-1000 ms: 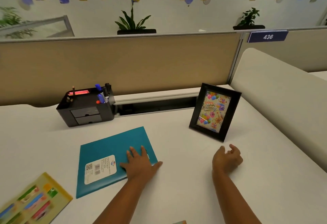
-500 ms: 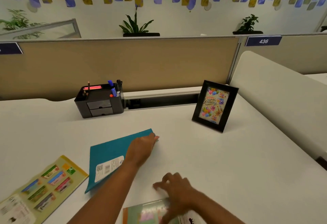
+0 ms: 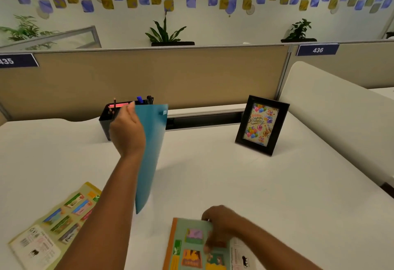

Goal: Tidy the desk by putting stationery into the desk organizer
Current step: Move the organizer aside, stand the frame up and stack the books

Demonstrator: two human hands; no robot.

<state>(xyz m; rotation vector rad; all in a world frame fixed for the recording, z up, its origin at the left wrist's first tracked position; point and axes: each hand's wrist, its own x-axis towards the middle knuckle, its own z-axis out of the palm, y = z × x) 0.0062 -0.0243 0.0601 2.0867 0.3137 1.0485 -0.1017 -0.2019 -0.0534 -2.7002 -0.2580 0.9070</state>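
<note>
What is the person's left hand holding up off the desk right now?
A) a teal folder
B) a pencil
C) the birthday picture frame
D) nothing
A: the left hand grips the teal folder by its edge, lifted nearly upright above the white desk, in front of the black desk organizer.

1. Your left hand holds a teal folder: thin card, smooth, faint sheen.
2. Desk organizer at the table's far edge: black plastic, semi-gloss.
3. Table: white, matt, smooth.
4. Booklet under your right hand: glossy printed paper.
5. Picture frame: black, satin finish.
6. Partition: beige cloth, matt, metal trim.
</note>
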